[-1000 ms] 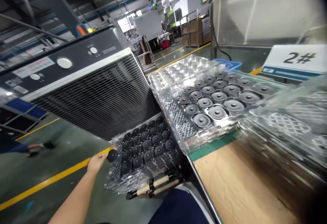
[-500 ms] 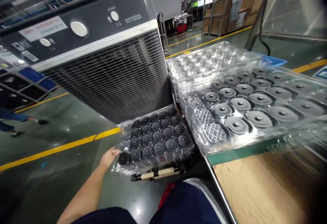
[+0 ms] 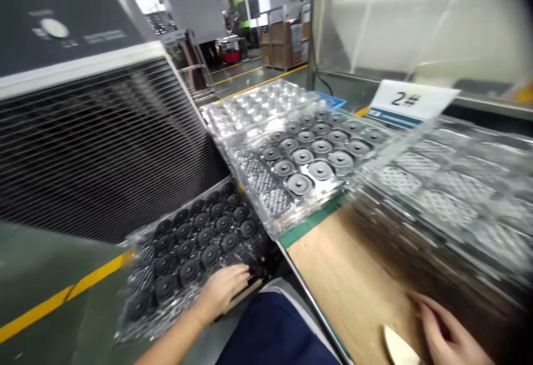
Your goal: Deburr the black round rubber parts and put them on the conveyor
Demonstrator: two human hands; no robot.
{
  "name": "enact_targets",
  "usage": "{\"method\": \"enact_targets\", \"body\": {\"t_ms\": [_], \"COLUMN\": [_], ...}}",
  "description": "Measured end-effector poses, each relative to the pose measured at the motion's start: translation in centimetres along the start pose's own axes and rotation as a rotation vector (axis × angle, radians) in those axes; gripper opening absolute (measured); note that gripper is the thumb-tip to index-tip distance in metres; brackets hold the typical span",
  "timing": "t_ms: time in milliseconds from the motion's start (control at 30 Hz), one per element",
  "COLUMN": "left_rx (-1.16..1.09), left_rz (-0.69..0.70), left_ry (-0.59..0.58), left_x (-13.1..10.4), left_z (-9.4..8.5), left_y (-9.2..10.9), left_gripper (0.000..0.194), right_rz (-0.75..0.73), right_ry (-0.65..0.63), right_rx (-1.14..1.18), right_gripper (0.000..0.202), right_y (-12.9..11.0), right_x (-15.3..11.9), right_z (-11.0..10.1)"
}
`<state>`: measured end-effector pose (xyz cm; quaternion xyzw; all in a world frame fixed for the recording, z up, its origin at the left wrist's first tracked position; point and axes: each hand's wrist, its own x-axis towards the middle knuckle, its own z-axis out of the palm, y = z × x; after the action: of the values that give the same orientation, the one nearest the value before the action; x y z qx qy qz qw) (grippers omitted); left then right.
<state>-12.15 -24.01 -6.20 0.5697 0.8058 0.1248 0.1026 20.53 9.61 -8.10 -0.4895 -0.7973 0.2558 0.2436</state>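
My left hand (image 3: pixel 225 286) is over the near edge of a low clear tray (image 3: pixel 129 329) filled with round black parts (image 3: pixel 209 255). Its fingers are together, and what they hold, if anything, is hidden. At the lower right, my right hand (image 3: pixel 445 329) is over the brown board (image 3: pixel 345 276), fingers curled, beside a pale pointed object (image 3: pixel 398 347); whether they touch is unclear. On the table, another clear tray (image 3: pixel 272 226) holds grey round parts (image 3: pixel 320 169), with some pockets at its left bare.
A large dark machine with a grille (image 3: pixel 104 148) rises at the left. Stacked clear trays (image 3: pixel 453 187) occupy the right, behind them a "2#" sign (image 3: pixel 410 101). The table's metal edge (image 3: pixel 312 304) runs beside my leg.
The view has turned right. My left hand has left the tray's near left corner for its front edge. My right hand, the pale object and the sign have come into view.
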Motion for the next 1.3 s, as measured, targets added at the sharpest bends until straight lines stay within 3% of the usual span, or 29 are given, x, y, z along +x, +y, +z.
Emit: {"method": "enact_targets", "body": {"t_ms": [67, 200, 300, 433, 567, 767, 1000, 1300], "left_rx": [0.002, 0.054, 0.099, 0.16, 0.23, 0.332, 0.38, 0.426], "left_rz": [0.205, 0.414, 0.504, 0.556, 0.574, 0.579, 0.632, 0.632], "left_ry": [-0.055, -0.116, -0.168, -0.229, -0.277, -0.318, -0.295, -0.29], "left_x": [4.0, 10.3, 14.2, 17.6, 18.5, 18.3, 18.4, 18.4], "left_z": [1.5, 3.3, 4.0, 4.6, 4.9, 4.9, 5.0, 4.9], "left_y": [4.4, 10.7, 12.9, 13.9, 14.1, 14.1, 14.0, 14.2], "left_gripper": [0.042, 0.058, 0.074, 0.08, 0.076, 0.081, 0.069, 0.074], "right_rz": [0.031, 0.039, 0.046, 0.087, 0.109, 0.1, 0.158, 0.162], "right_ry": [0.001, -0.01, -0.036, -0.118, -0.175, -0.227, -0.228, -0.27], "right_rx": [-0.017, 0.005, 0.006, -0.04, -0.046, 0.069, 0.127, 0.165], "right_gripper": [0.025, 0.031, 0.032, 0.025, 0.026, 0.031, 0.034, 0.031], "right_y": [0.2, -0.4, -0.9, -1.1, -1.0, -0.4, -0.3, -0.3], "right_x": [0.1, 0.2, 0.6, 2.3, 3.7, 3.2, 2.8, 2.6], "right_z": [0.1, 0.3, 0.3, 0.4, 0.7, 1.1, 0.9, 0.4]}}
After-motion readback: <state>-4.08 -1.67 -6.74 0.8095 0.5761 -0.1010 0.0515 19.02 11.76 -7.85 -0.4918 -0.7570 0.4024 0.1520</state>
